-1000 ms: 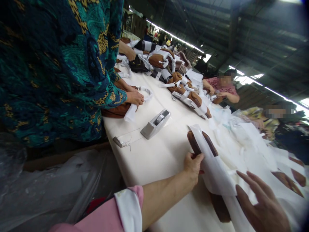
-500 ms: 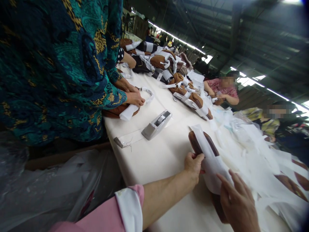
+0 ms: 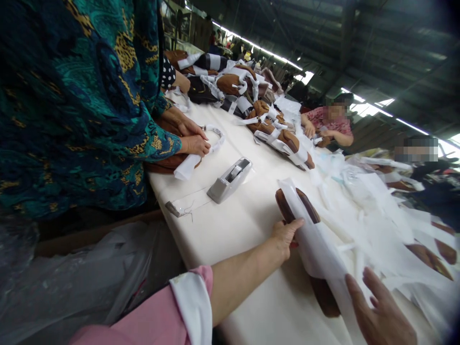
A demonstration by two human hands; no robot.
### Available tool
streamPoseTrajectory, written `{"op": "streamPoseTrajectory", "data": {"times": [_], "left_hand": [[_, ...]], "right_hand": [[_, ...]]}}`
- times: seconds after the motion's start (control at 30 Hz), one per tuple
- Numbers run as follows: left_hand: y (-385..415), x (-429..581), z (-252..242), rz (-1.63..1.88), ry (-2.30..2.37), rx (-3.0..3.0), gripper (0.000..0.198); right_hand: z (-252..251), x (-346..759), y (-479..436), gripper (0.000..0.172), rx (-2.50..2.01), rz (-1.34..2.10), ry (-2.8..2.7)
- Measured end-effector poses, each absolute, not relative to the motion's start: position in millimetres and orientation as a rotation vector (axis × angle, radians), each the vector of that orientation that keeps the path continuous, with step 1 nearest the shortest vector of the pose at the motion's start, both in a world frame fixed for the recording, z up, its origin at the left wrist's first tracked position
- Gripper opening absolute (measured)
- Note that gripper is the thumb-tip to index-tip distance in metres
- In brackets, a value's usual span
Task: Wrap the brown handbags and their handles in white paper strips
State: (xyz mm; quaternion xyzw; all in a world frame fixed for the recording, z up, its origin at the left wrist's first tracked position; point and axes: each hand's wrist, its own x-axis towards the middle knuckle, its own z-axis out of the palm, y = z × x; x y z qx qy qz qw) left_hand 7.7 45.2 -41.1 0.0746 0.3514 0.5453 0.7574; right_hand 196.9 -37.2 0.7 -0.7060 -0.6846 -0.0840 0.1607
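Note:
A brown leather bag point(image 3: 325, 297) lies on the table in front of me, with a sheet of white wrapping paper point(image 3: 316, 247) across its middle. My left hand point(image 3: 287, 235) grips the near-left edge of the bag, its thumb on top of the paper and its other fingers partly hidden. To the right, my right hand point(image 3: 383, 306) has its fingers apart, beside the paper's loose lower end. Whether those fingertips touch the paper, I cannot tell.
A grey tape dispenser point(image 3: 230, 179) sits on the white-covered table point(image 3: 237, 249). At left, a co-worker's hands point(image 3: 196, 141) handle another brown bag. Wrapped bags point(image 3: 283, 139) are heaped further back. White paper point(image 3: 373, 206) spreads along the right. Clear plastic point(image 3: 89, 273) fills a box below the table's left edge.
My right hand has moved right and down, off the middle of the bag. The paper now extends further down toward it. My left hand keeps its grip.

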Motion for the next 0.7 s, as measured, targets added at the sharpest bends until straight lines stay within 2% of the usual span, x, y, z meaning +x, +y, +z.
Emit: {"op": "streamPoseTrajectory", "data": {"times": [0.1, 0.2, 0.37, 0.7], "left_hand": [[45, 7, -43, 1.160, 0.774, 0.179, 0.043], [40, 9, -41, 1.174, 0.782, 0.194, 0.044], [29, 16, -39, 1.263, 0.756, 0.275, 0.038], [14, 16, -48, 1.423, 0.791, 0.451, 0.042]], "right_hand": [[-8, 221, -48, 0.056, -2.122, 0.067, -1.965], [-16, 221, -57, 0.058, -2.176, 0.213, -1.878], [-29, 209, -59, 0.066, -2.217, 0.318, -1.753], [-29, 218, -60, 0.060, -2.089, 0.304, -1.708]]}}
